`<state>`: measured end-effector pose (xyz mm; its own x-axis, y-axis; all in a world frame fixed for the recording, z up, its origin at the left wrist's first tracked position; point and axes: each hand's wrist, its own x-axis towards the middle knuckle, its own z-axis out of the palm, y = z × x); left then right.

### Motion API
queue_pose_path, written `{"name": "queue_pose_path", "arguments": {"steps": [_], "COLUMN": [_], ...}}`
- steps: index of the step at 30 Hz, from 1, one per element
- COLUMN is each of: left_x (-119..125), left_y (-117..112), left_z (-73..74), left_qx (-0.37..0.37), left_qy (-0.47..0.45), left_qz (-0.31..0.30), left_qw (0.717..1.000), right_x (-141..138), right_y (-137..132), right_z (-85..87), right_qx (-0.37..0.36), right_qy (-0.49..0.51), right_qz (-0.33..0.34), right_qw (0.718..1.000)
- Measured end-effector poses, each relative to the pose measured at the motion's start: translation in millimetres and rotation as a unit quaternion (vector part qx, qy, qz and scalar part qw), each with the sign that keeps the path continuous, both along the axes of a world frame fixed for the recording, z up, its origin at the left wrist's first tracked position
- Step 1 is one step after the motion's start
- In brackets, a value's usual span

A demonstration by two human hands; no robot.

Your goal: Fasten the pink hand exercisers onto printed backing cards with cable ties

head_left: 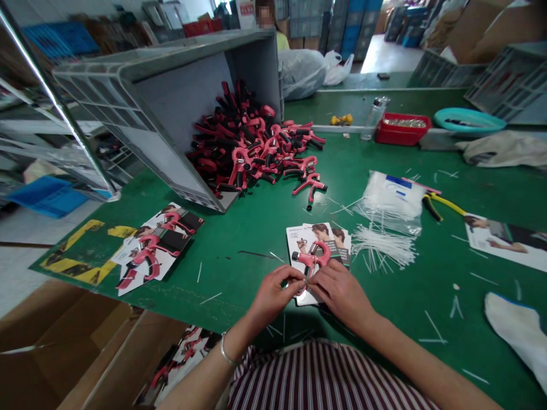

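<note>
A pink and black hand gripper (313, 260) lies on a stack of printed backing cards (318, 239) on the green table. My left hand (273, 293) pinches at the gripper's lower end, fingers closed. My right hand (339, 290) meets it from the right, fingers curled on the same spot at the card's lower edge. What the fingertips pinch is too small to make out.
A tipped grey crate (141, 97) spills a heap of hand grippers (256, 148). Finished carded grippers (156, 245) lie at left. White cable ties (382, 242), a bag of them (393, 196), yellow cutters (440, 204), a red tray (401, 130) and a white glove (519, 333) sit at right.
</note>
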<state>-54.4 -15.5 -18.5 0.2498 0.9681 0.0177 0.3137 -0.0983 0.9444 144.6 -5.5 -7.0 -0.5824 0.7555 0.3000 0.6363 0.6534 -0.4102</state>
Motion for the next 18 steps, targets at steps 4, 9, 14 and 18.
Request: {"name": "queue_pose_path", "arguments": {"steps": [4, 9, 14, 18], "left_x": [-2.8, -4.8, -4.7, -4.9], "left_y": [0.7, 1.1, 0.5, 0.2], "left_z": [1.3, 1.3, 2.3, 4.8], "left_qx": [-0.002, 0.009, 0.041, 0.074], "left_qy": [0.005, 0.017, 0.064, 0.123], "left_qz": [0.007, -0.010, -0.048, -0.060], "left_qw": [1.000, 1.000, 0.996, 0.988], "right_x": [-0.3, -1.1, -3.3, -3.9], "right_y": [-0.5, -1.6, -4.4, -5.1], "right_z": [0.7, 1.2, 1.9, 4.5], "right_qx": [0.013, 0.016, -0.005, 0.008], "right_qy": [-0.014, -0.009, 0.019, 0.022], "right_qz": [0.000, -0.006, -0.004, -0.002], "right_qw": [1.000, 1.000, 1.000, 1.000]}}
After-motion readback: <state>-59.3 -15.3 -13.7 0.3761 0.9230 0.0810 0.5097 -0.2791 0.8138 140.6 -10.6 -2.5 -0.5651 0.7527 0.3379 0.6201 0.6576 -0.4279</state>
